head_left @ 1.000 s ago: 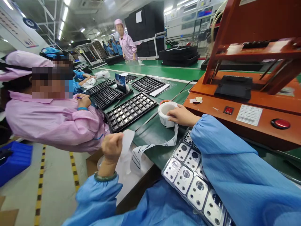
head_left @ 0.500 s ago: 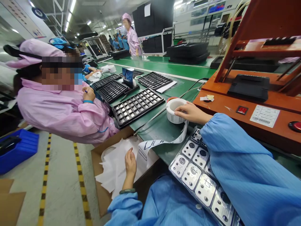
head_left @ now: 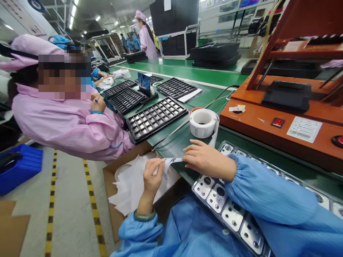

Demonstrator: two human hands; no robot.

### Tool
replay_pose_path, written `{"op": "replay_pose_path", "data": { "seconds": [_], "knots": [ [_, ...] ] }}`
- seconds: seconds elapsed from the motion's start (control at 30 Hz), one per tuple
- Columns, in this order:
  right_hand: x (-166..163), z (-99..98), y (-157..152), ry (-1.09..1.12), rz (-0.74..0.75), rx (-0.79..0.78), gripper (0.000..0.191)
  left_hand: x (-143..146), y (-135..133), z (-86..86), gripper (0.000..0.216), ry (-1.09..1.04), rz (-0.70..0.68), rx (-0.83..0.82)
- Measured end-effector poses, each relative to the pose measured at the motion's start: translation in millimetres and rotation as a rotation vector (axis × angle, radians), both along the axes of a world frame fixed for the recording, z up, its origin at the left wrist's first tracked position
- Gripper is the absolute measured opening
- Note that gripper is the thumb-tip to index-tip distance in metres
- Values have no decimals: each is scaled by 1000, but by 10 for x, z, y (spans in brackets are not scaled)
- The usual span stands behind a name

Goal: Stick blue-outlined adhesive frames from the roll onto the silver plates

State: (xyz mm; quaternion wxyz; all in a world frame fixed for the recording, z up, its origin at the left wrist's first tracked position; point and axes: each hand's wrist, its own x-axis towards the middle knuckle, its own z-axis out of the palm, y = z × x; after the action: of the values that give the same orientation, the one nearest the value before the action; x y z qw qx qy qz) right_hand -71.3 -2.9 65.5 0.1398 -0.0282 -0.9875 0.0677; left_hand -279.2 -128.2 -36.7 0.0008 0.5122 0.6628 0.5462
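Note:
My left hand pinches the loose end of a white label strip at the green table's front edge. My right hand lies on the same strip just to the right, fingers pressed down on it. The strip runs back up to a white label roll standing on the table behind my right hand. A clear tray of silver metal parts lies under my right forearm. Both sleeves are blue.
A cardboard box with white backing paper sits below the table edge. Black compartment trays lie to the left, by a seated person in pink. An orange press machine stands at right. Other people work farther back.
My right hand left the label roll and came down onto the strip. My left hand rose from the box of paper and took the strip's end.

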Motion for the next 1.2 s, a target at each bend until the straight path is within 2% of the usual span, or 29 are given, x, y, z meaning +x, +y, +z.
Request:
{"op": "replay_pose_path", "data": {
  "seconds": [0.13,0.23,0.3,0.4,0.5,0.57,0.67,0.8,1.0,1.2],
  "knots": [
    [-3,-132,-27,35,31,46,23,-49,115,43,19,-215,169,91],
    [14,-129,-66,69,39,5,22,-94,178,129,26,-377,260,189],
    [40,-43,-94,151,9,-101,19,-52,181,227,28,-447,289,242],
    [127,177,-121,306,-88,-332,23,176,126,386,28,-485,278,285],
    [301,370,-139,315,-232,-579,21,517,55,482,24,-403,128,267],
    [460,415,-167,257,-320,-782,23,725,31,494,27,-301,8,247],
    [699,342,-244,213,-429,-1064,28,948,52,458,33,-227,-144,248],
    [883,153,-335,265,-538,-1303,29,1120,135,385,40,-196,-340,258],
    [917,108,-300,308,-590,-1479,35,1230,186,303,46,-89,-504,227],
    [1029,87,-296,314,-617,-1494,30,1288,197,347,42,-30,-533,188]
  ]
}}
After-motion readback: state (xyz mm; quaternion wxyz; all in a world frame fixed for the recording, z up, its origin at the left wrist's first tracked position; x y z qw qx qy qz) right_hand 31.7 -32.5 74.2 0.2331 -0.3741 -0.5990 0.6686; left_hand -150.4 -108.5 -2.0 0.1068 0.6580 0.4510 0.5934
